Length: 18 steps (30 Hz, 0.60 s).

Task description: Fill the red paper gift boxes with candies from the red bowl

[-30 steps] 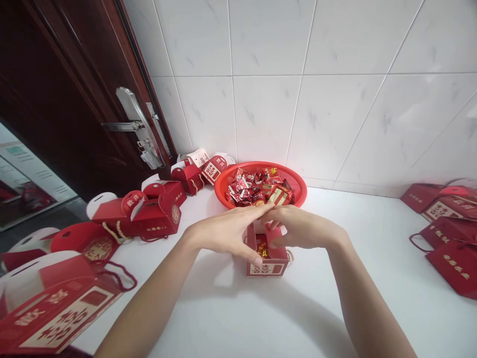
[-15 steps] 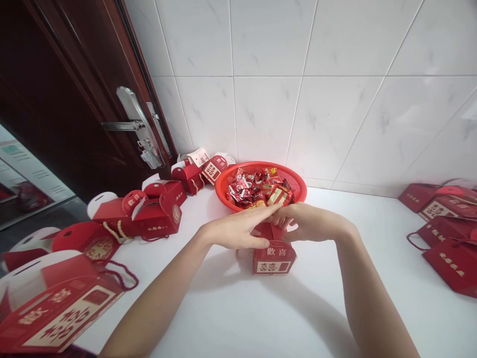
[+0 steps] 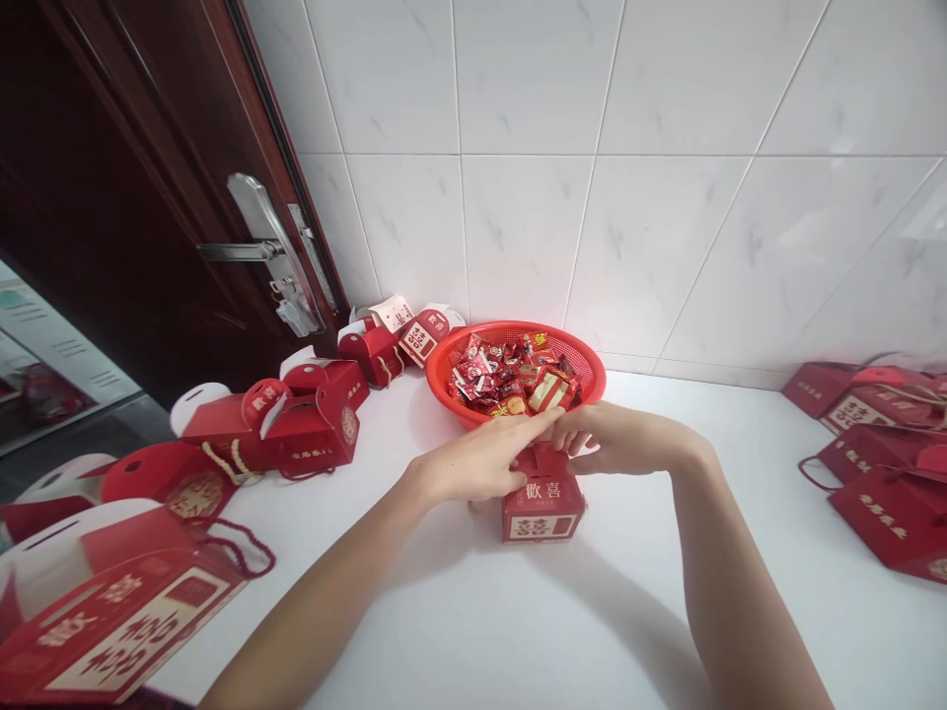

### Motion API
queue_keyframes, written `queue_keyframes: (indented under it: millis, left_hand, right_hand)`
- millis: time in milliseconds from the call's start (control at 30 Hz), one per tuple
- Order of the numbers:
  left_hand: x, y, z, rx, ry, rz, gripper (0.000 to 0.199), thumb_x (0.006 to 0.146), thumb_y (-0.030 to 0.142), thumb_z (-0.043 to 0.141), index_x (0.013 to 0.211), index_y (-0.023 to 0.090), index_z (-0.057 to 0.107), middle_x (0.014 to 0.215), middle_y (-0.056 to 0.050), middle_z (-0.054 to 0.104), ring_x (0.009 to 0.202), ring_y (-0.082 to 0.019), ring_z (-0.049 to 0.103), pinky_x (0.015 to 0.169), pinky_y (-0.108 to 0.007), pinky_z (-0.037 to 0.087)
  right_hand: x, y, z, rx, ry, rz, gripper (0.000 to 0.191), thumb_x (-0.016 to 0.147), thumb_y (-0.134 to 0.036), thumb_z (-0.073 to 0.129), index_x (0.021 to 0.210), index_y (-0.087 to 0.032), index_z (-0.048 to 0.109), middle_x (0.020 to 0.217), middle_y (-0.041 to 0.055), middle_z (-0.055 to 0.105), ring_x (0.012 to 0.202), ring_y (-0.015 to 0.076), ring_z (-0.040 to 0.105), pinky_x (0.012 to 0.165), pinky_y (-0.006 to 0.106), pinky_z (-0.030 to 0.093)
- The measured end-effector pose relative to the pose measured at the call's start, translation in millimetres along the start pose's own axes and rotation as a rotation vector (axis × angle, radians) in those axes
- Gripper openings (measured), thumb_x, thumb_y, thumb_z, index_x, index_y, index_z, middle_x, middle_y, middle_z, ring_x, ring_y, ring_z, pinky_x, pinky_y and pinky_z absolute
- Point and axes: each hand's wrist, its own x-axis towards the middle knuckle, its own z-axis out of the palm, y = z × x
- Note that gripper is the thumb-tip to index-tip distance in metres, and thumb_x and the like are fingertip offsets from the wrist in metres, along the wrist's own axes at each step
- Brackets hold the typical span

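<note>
A small red candy box (image 3: 544,505) with gold and cream lettering stands upright on the white tabletop in front of me. From the left, my left hand (image 3: 484,459) is on its top, the thumb at the front flap and the fingers reaching over the far side. My right hand (image 3: 603,439) holds the box's upper right and rear, its fingers curled against the flaps. Both hands hide the back of the box. Just behind them is a red plastic basket (image 3: 436,380) filled with wrapped candies (image 3: 510,375).
Several red boxes with open tops, such as the large near one (image 3: 133,611), line the left side. More red boxes (image 3: 892,518) stand at the right edge. A tiled wall (image 3: 666,247) closes off the back, and a dark door (image 3: 148,197) is at left.
The front flap of the candy box has tipped back and lies flatter, showing its lettering more fully. My left thumb has shifted slightly off it; the view has moved a little.
</note>
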Motion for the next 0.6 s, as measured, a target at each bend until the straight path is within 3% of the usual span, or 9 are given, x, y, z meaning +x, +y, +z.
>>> queue_keyframes:
  millis: [200, 300, 433, 500, 600]
  left_hand:
    - [-5, 6, 2.9, 0.18, 0.091, -0.139, 0.097, 0.076, 0.018, 0.061, 0.16, 0.034, 0.017, 0.121, -0.008, 0.048, 0.109, -0.026, 0.055, 0.085, -0.034, 0.048]
    - [-6, 6, 2.3, 0.208, 0.124, -0.158, 0.089, 0.073, 0.021, 0.064, 0.156, 0.028, 0.03, 0.121, -0.009, 0.048, 0.11, -0.027, 0.053, 0.086, -0.035, 0.048]
    - [-4, 4, -0.7, 0.242, 0.036, -0.124, 0.04, 0.076, 0.022, 0.059, 0.116, 0.021, 0.066, 0.102, -0.007, 0.058, 0.101, -0.028, 0.057, 0.081, -0.035, 0.046]
    - [-3, 2, -1.5, 0.241, -0.016, -0.095, 0.017, 0.08, 0.024, 0.055, 0.091, 0.02, 0.068, 0.091, -0.007, 0.059, 0.09, -0.026, 0.059, 0.074, -0.034, 0.044]
    - [-1, -1, -0.6, 0.227, -0.02, -0.08, 0.015, 0.083, 0.026, 0.052, 0.074, 0.019, 0.062, 0.084, -0.006, 0.059, 0.08, -0.023, 0.058, 0.067, -0.034, 0.04]
  right_hand:
    - [-4, 0, -4, -0.037, 0.027, 0.168, 0.01, 0.078, -0.022, 0.069, 0.087, -0.02, 0.065, 0.101, 0.0081, 0.07, 0.093, 0.0236, 0.067, 0.071, 0.032, 0.054]
    - [-4, 1, -4, -0.056, 0.035, 0.254, 0.018, 0.077, -0.023, 0.071, 0.094, -0.021, 0.065, 0.106, 0.0086, 0.068, 0.094, 0.0241, 0.066, 0.068, 0.031, 0.053]
    - [1, 5, -1, -0.095, 0.032, 0.298, 0.026, 0.076, -0.025, 0.073, 0.1, -0.022, 0.065, 0.111, 0.0095, 0.066, 0.094, 0.0243, 0.066, 0.063, 0.029, 0.051]
    - [4, 7, 1, -0.109, 0.022, 0.285, 0.026, 0.075, -0.027, 0.074, 0.099, -0.022, 0.065, 0.112, 0.0099, 0.066, 0.093, 0.0242, 0.066, 0.061, 0.029, 0.05]
    - [8, 10, 3, -0.107, 0.005, 0.254, 0.021, 0.074, -0.028, 0.073, 0.093, -0.021, 0.066, 0.108, 0.0099, 0.067, 0.092, 0.025, 0.066, 0.061, 0.029, 0.049]
